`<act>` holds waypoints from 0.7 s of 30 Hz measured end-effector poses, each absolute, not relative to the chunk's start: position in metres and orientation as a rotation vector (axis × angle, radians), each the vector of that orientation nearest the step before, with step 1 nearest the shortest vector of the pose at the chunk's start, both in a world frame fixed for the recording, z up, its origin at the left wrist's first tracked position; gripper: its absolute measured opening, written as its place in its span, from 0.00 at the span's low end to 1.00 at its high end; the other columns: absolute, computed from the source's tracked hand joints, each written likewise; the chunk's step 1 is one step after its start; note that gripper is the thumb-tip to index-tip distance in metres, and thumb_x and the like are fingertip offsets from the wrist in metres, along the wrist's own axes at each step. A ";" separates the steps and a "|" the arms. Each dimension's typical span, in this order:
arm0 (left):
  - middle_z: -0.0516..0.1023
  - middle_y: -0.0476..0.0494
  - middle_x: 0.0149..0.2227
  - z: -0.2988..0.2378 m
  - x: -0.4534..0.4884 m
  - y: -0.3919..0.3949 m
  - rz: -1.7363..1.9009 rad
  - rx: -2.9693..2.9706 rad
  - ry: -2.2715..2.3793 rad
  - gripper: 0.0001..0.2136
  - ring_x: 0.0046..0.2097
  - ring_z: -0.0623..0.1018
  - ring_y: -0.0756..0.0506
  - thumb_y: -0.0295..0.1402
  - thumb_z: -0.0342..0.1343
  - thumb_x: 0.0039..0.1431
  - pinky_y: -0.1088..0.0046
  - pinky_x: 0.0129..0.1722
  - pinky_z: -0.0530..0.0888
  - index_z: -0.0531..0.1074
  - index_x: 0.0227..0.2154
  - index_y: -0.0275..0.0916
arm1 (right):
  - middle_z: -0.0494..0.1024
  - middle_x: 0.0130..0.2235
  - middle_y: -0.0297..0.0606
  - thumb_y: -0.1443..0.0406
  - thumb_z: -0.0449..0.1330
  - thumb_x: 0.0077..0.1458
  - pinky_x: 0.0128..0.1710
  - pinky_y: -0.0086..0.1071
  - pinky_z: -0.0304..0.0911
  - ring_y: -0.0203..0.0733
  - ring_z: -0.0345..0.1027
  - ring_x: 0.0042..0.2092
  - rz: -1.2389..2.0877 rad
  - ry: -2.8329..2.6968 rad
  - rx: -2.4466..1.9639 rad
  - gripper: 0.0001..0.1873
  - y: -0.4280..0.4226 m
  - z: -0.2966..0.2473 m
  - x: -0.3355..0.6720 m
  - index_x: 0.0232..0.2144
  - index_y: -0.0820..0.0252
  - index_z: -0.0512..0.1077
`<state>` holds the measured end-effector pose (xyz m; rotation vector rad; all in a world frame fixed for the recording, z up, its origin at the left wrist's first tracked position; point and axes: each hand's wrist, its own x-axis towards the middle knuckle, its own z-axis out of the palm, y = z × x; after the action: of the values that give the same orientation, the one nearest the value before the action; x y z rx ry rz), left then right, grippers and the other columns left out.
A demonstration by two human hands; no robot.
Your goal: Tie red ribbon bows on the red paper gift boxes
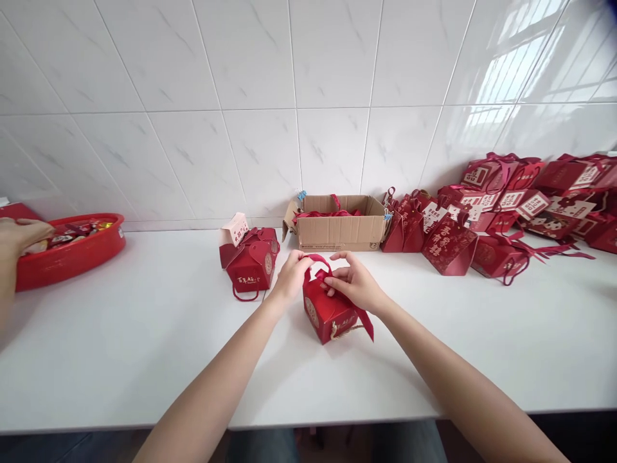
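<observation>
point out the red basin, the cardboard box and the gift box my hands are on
Red basin (72, 260), head view: outer side wall
Cardboard box (340, 233), head view: front wall
Gift box (325, 306), head view: red top

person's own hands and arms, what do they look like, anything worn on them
The left hand and right hand are ungloved, with slim fingers. Both slender forearms are bare, with no sleeve, watch or bracelet in view.
</observation>
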<state>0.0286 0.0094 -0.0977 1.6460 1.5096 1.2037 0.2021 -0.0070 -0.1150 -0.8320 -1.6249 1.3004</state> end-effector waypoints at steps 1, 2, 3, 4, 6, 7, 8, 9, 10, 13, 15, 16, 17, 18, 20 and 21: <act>0.72 0.47 0.31 -0.100 0.027 0.014 1.160 1.605 1.525 0.08 0.35 0.73 0.44 0.40 0.47 0.53 0.67 0.36 0.70 0.64 0.28 0.41 | 0.75 0.25 0.28 0.59 0.61 0.53 0.32 0.32 0.67 0.37 0.71 0.29 1.316 -1.619 -0.803 0.19 -0.008 -0.116 0.202 0.41 0.53 0.55; 0.71 0.47 0.30 -0.101 0.027 0.019 1.145 1.581 1.548 0.08 0.35 0.73 0.44 0.39 0.47 0.53 0.67 0.35 0.70 0.65 0.27 0.40 | 0.74 0.25 0.27 0.58 0.61 0.53 0.31 0.32 0.66 0.36 0.71 0.29 1.334 -1.614 -0.770 0.20 -0.009 -0.117 0.201 0.39 0.53 0.53; 0.71 0.47 0.29 -0.102 0.027 0.024 1.148 1.580 1.571 0.08 0.35 0.73 0.44 0.39 0.47 0.53 0.66 0.35 0.70 0.65 0.26 0.40 | 0.74 0.24 0.26 0.57 0.61 0.53 0.30 0.31 0.66 0.36 0.70 0.28 1.350 -1.610 -0.739 0.20 -0.010 -0.118 0.201 0.38 0.52 0.52; 0.71 0.46 0.29 -0.101 0.027 0.028 1.154 1.599 1.592 0.07 0.36 0.73 0.43 0.37 0.48 0.52 0.65 0.37 0.69 0.65 0.25 0.40 | 0.73 0.24 0.25 0.56 0.61 0.53 0.30 0.31 0.65 0.36 0.70 0.27 1.359 -1.605 -0.714 0.21 -0.011 -0.119 0.200 0.37 0.52 0.52; 0.71 0.46 0.29 -0.099 0.029 0.029 1.161 1.661 1.632 0.06 0.41 0.72 0.40 0.35 0.50 0.49 0.61 0.43 0.67 0.64 0.21 0.40 | 0.73 0.23 0.25 0.55 0.62 0.53 0.29 0.30 0.64 0.35 0.69 0.26 1.361 -1.591 -0.686 0.21 -0.013 -0.119 0.200 0.37 0.52 0.52; 0.72 0.45 0.30 -0.097 0.030 0.026 1.168 1.701 1.648 0.07 0.44 0.70 0.38 0.35 0.52 0.48 0.58 0.47 0.65 0.64 0.19 0.40 | 0.73 0.23 0.26 0.55 0.62 0.53 0.28 0.30 0.64 0.35 0.69 0.26 1.358 -1.583 -0.687 0.20 -0.014 -0.119 0.199 0.37 0.52 0.53; 0.73 0.45 0.32 -0.096 0.031 0.021 1.174 1.750 1.652 0.08 0.48 0.69 0.37 0.35 0.53 0.48 0.55 0.51 0.62 0.64 0.18 0.40 | 0.73 0.24 0.26 0.54 0.62 0.53 0.28 0.29 0.64 0.35 0.69 0.26 1.354 -1.575 -0.695 0.20 -0.015 -0.120 0.199 0.38 0.52 0.54; 0.74 0.45 0.34 -0.095 0.032 0.014 1.175 1.797 1.637 0.08 0.50 0.67 0.36 0.36 0.53 0.49 0.54 0.53 0.59 0.65 0.19 0.41 | 0.73 0.24 0.27 0.54 0.62 0.52 0.27 0.29 0.64 0.35 0.69 0.26 1.350 -1.569 -0.703 0.20 -0.015 -0.120 0.199 0.39 0.53 0.56; 0.75 0.45 0.37 -0.095 0.033 0.006 1.162 1.850 1.596 0.09 0.52 0.67 0.37 0.38 0.52 0.53 0.54 0.55 0.58 0.67 0.21 0.41 | 0.73 0.24 0.27 0.54 0.62 0.52 0.27 0.29 0.64 0.36 0.69 0.26 1.347 -1.565 -0.709 0.20 -0.016 -0.120 0.199 0.39 0.53 0.57; 0.76 0.46 0.44 -0.099 0.034 -0.015 1.114 1.963 1.378 0.13 0.54 0.67 0.39 0.44 0.50 0.58 0.58 0.56 0.60 0.73 0.27 0.44 | 0.74 0.26 0.29 0.54 0.63 0.52 0.27 0.29 0.64 0.36 0.70 0.27 1.339 -1.569 -0.705 0.20 -0.017 -0.120 0.200 0.40 0.54 0.58; 0.76 0.46 0.44 -0.103 0.034 -0.021 1.221 1.968 1.326 0.11 0.52 0.69 0.40 0.45 0.54 0.56 0.62 0.54 0.63 0.74 0.31 0.44 | 0.74 0.27 0.30 0.55 0.62 0.52 0.27 0.29 0.65 0.36 0.70 0.28 1.322 -1.566 -0.711 0.20 -0.018 -0.121 0.199 0.40 0.54 0.58; 0.76 0.45 0.42 -0.105 0.033 -0.022 1.291 1.950 1.339 0.10 0.50 0.71 0.41 0.44 0.56 0.54 0.63 0.53 0.64 0.74 0.32 0.44 | 0.74 0.27 0.30 0.55 0.62 0.52 0.28 0.29 0.65 0.37 0.70 0.29 1.306 -1.562 -0.719 0.19 -0.018 -0.122 0.199 0.40 0.54 0.58; 0.76 0.45 0.40 -0.107 0.033 -0.022 1.345 1.921 1.361 0.10 0.48 0.72 0.42 0.44 0.57 0.53 0.63 0.52 0.65 0.73 0.32 0.43 | 0.74 0.27 0.30 0.55 0.62 0.52 0.28 0.30 0.65 0.37 0.71 0.29 1.288 -1.561 -0.730 0.19 -0.019 -0.123 0.199 0.39 0.54 0.58; 0.76 0.45 0.39 -0.109 0.033 -0.021 1.367 1.889 1.381 0.11 0.46 0.73 0.42 0.44 0.58 0.53 0.64 0.51 0.66 0.72 0.31 0.42 | 0.74 0.27 0.30 0.55 0.62 0.53 0.28 0.30 0.66 0.38 0.71 0.30 1.270 -1.564 -0.740 0.19 -0.020 -0.123 0.199 0.39 0.54 0.58; 0.76 0.46 0.35 -0.110 0.032 -0.021 1.321 1.862 1.364 0.11 0.44 0.74 0.43 0.44 0.57 0.53 0.64 0.49 0.67 0.71 0.28 0.41 | 0.75 0.28 0.31 0.55 0.61 0.54 0.28 0.30 0.65 0.38 0.71 0.30 1.231 -1.584 -0.750 0.17 -0.022 -0.124 0.198 0.39 0.54 0.58; 0.76 0.46 0.34 -0.110 0.032 -0.021 1.279 1.868 1.324 0.12 0.43 0.74 0.43 0.44 0.57 0.54 0.65 0.49 0.67 0.71 0.27 0.41 | 0.75 0.28 0.32 0.55 0.60 0.55 0.28 0.30 0.65 0.38 0.71 0.30 1.208 -1.599 -0.755 0.16 -0.023 -0.124 0.198 0.38 0.54 0.58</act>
<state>0.0317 -0.0210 -0.1099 1.8681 1.3242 1.2785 0.1981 -0.0229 -0.1239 -0.7553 -1.5989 1.2078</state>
